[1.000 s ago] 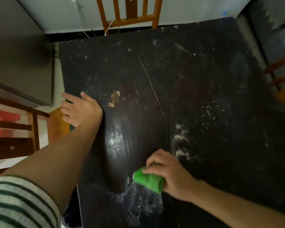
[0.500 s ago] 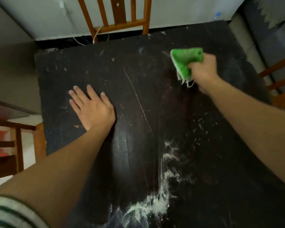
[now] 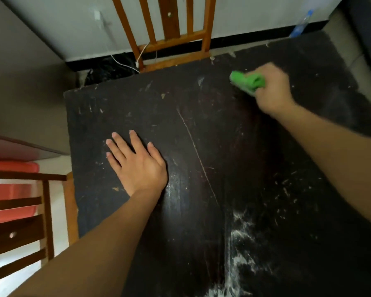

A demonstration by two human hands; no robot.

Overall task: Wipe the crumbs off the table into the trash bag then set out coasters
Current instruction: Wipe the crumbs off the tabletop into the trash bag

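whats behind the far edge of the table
A wooden chair stands there, with a crumpled black bag and a white cable to its left. The table hides the chair's legs.

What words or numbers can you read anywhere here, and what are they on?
None can be read.
The blue bottle by the far wall may carry a label, but it is too small and blurred to tell.
The green cloth in the right hand, the black table and the wooden chair show no writing.
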